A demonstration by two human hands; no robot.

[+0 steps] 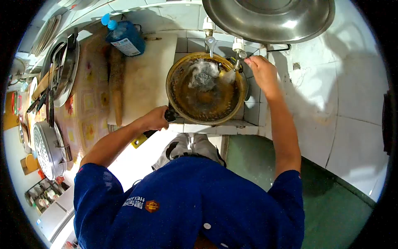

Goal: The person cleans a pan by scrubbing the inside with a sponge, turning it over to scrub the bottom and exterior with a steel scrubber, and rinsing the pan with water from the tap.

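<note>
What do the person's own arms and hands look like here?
The left hand and right hand are bare, no gloves showing, and both forearms are uncovered. The blue shirt's short sleeves cover the upper arms; the left sleeve bears a pale mark.

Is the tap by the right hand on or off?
On: a white spray of water comes from the tap into the pan, beside the right hand.

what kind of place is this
Most likely a kitchen, home or commercial I can't tell: water runs into a large pan from a tap under the right hand, and utensils are heaped at the picture's left.
</note>
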